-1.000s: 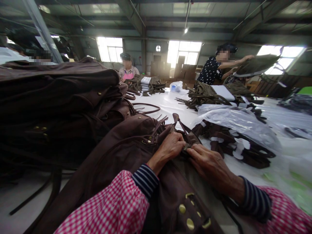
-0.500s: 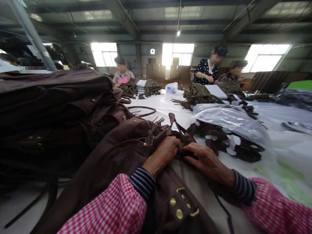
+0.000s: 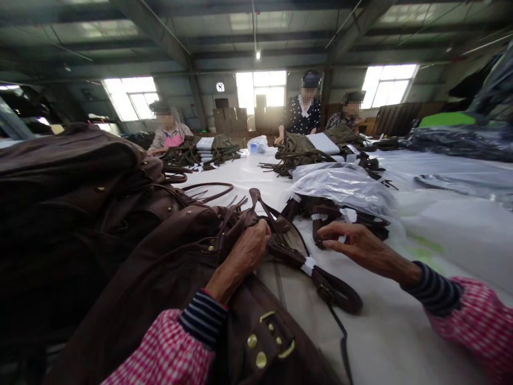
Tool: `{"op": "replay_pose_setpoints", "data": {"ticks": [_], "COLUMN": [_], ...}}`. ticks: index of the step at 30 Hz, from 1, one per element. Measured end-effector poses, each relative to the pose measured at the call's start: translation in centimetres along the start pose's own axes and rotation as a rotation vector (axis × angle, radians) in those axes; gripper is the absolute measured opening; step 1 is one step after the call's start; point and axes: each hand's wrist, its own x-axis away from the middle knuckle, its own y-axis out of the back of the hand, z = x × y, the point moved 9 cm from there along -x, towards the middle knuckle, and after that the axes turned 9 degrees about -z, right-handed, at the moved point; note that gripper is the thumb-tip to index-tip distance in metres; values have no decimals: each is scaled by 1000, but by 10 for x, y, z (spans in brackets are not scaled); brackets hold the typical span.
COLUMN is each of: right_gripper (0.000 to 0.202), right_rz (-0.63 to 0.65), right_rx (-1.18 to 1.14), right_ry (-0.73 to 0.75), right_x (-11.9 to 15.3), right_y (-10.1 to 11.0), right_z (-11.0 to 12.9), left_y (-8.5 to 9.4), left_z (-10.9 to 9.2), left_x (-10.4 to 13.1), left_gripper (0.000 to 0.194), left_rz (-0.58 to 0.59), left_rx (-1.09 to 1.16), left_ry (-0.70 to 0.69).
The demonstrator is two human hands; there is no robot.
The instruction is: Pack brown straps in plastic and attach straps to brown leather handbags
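A dark brown leather bag [image 3: 180, 272] lies in front of me with brass studs and rings on it. My left hand [image 3: 246, 248] is closed at its upper edge, by the handle; the fingertips are partly hidden. A rolled brown strap [image 3: 340, 291] with a white paper wrap and a buckle lies across the bag's pale lining, just right of that hand. My right hand [image 3: 360, 247] is held apart from the bag, thumb and fingers spread around a gap. Its fingertips are beside a pile of brown straps [image 3: 318, 227] with white wraps; whether they touch is unclear.
A tall stack of brown bags [image 3: 72, 192] stands at left. Clear plastic [image 3: 344, 184] covers part of the strap pile. Olive bags [image 3: 296, 152] with white sheets lie farther back on the white table [image 3: 240, 179]. Several people work across the table, one in a dotted top [image 3: 300, 115].
My right hand has left the bag's edge and moved right toward the strap pile, its fingers opening. The rolled strap now shows on the bag. The view has turned to the right.
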Motion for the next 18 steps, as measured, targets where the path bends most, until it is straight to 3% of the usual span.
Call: {"op": "replay_pose_setpoints", "data": {"ticks": [7, 14, 18], "right_gripper": [16, 18, 17], "right_rz": [54, 46, 20], "right_rx": [44, 211, 280], "right_ry": [103, 203, 257], "right_x": [9, 20, 22], "right_y": [-16, -28, -30], "right_z": [0, 10, 18], "left_y": [4, -2, -3], "left_z": [3, 1, 2], "left_x": [-2, -1, -1], "left_gripper": [9, 18, 22], "left_rz": [-70, -3, -11], "left_rx": [262, 671, 717], "left_ry": [50, 195, 221]}}
